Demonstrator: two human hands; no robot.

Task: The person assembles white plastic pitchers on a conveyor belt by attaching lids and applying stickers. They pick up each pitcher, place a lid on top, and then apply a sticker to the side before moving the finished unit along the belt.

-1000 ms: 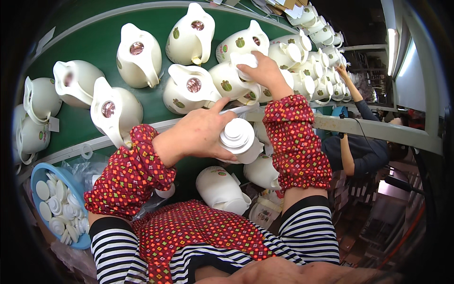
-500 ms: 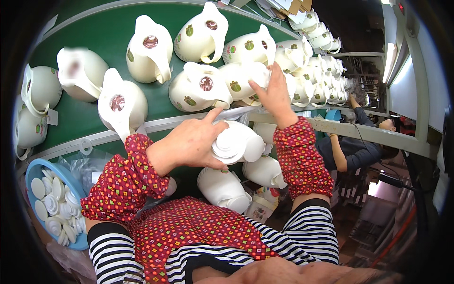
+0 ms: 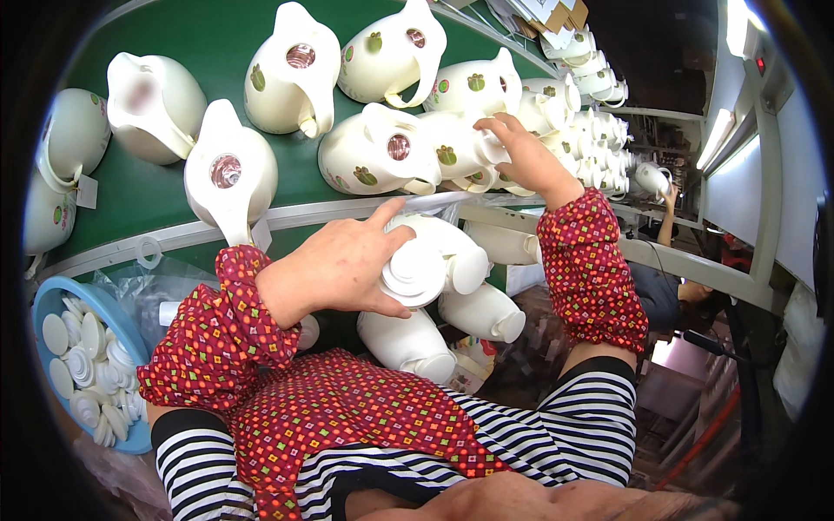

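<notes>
My left hand point(image 3: 334, 260) curls thumb and fingers around a white stepped disc point(image 3: 410, 271), like a stopper. It lies against a white jug point(image 3: 430, 234) below the bench edge; whether the disc is attached to the jug cannot be told. My right hand point(image 3: 534, 161) reaches over the green bench, its fingers bent round the rounded end of a cream jug point(image 3: 447, 143) lying on its side. Beside that one lies a jug with a mirrored opening point(image 3: 373, 156). Under my left hand are two more white jugs point(image 3: 401, 334) point(image 3: 478, 308).
A blue basin point(image 3: 130, 347) of white discs and stoppers stands at the lower left. More cream jugs point(image 3: 230, 169) stand across the green bench point(image 3: 156, 195), with dense rows at the far right. A metal rail point(image 3: 695, 269) crosses at right, where a co-worker's hand point(image 3: 671, 193) holds a jug.
My right hand has closed in on the cream jug's end, fingers bending round it. My left hand keeps its grip. The co-worker's hand now holds up a jug. The view has shifted slightly.
</notes>
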